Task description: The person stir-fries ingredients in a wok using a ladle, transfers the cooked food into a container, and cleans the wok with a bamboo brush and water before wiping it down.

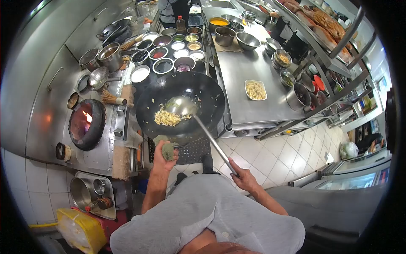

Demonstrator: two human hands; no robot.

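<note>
A large black wok (pixel 146 99) is off the burner, over the gap between the stove and the steel table. My left hand (pixel 164 158) is closed at its near edge, with a folded greenish cloth (pixel 168 151) between hand and wok. The exact grip under the cloth is hidden. In my right hand (pixel 244 177) is the end of the long handle of a ladle (pixel 181 105). The ladle's bowl lies in the wok, beside and partly over chopped yellowish food (pixel 166 118). More loose bits stick to the wok's wall.
At left, flame burns inside a round burner (pixel 87 122). A bamboo brush (pixel 113 98) and a strainer (pixel 98 78) lie nearby. Beyond the wok stand several ingredient bowls (pixel 163 65). The steel table (pixel 237 106) carries a white dish (pixel 256 90) of food. Another person (pixel 174 10) stands at the back.
</note>
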